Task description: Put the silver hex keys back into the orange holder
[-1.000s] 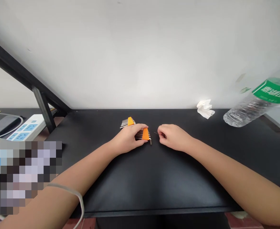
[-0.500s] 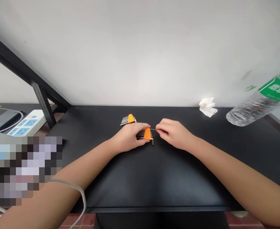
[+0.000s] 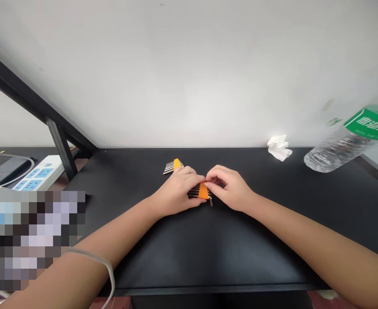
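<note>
My left hand (image 3: 178,191) is closed around an orange hex key holder (image 3: 203,191), thumb below and fingers above. Several metal hex keys run through it, and a short bent end sticks out at its lower right. The fingertips of my right hand (image 3: 229,186) are pinched against the holder's upper right corner, on a thin hex key that they mostly cover. Just behind my left hand lies a second orange holder (image 3: 177,163) with a row of hex keys, partly hidden by that hand.
The black table (image 3: 253,249) meets a white wall. A crumpled tissue (image 3: 279,148) and a clear bottle with a green label (image 3: 332,150) stand at the right. To the left are a power strip (image 3: 36,176), a black metal frame (image 3: 60,143) and a grey cable (image 3: 107,262) over my left forearm.
My right hand has moved left, closing the gap to the holder; the thin hex key that showed between them is now mostly covered. My left hand keeps its hold.
</note>
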The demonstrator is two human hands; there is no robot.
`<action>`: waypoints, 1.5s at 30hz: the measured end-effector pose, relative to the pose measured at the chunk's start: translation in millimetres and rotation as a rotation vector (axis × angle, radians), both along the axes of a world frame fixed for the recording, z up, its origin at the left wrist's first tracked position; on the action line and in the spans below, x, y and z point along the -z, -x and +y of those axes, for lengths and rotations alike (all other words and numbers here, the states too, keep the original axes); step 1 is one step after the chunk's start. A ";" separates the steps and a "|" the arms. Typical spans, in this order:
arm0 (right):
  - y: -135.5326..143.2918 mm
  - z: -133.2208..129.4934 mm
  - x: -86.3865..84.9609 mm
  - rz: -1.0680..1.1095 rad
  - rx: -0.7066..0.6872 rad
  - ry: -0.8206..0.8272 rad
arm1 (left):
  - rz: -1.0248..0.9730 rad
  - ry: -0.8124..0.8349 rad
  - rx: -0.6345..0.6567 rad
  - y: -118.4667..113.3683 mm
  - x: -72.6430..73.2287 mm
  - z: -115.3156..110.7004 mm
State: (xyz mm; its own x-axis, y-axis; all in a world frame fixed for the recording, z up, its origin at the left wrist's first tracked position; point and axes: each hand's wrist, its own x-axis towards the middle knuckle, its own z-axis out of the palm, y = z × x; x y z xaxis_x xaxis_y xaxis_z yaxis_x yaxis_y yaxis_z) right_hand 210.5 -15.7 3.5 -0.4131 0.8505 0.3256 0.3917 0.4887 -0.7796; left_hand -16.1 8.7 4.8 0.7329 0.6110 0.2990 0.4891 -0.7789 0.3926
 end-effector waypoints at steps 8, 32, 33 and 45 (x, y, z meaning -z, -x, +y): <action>8.3 0.5 8.9 -0.001 -0.016 0.224 | 0.040 0.033 -0.065 1.2 1.1 1.1; -10.7 26.7 15.5 -0.296 0.198 -0.269 | -0.104 0.184 -0.444 25.9 3.2 30.6; -5.3 21.7 13.7 -0.181 0.139 -0.167 | -0.105 0.162 -0.391 21.8 1.4 25.2; 17.8 17.9 18.7 0.400 -0.115 0.744 | -0.072 -0.098 -0.204 12.4 -0.5 13.1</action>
State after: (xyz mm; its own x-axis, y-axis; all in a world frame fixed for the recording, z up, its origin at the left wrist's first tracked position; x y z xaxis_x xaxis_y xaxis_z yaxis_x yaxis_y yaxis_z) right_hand 192.7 2.3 -15.2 -0.4826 0.8608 -0.1615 -0.0020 -0.1854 -0.9827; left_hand -28.4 21.9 5.3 0.5720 0.7097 0.4113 0.6133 -0.7030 0.3600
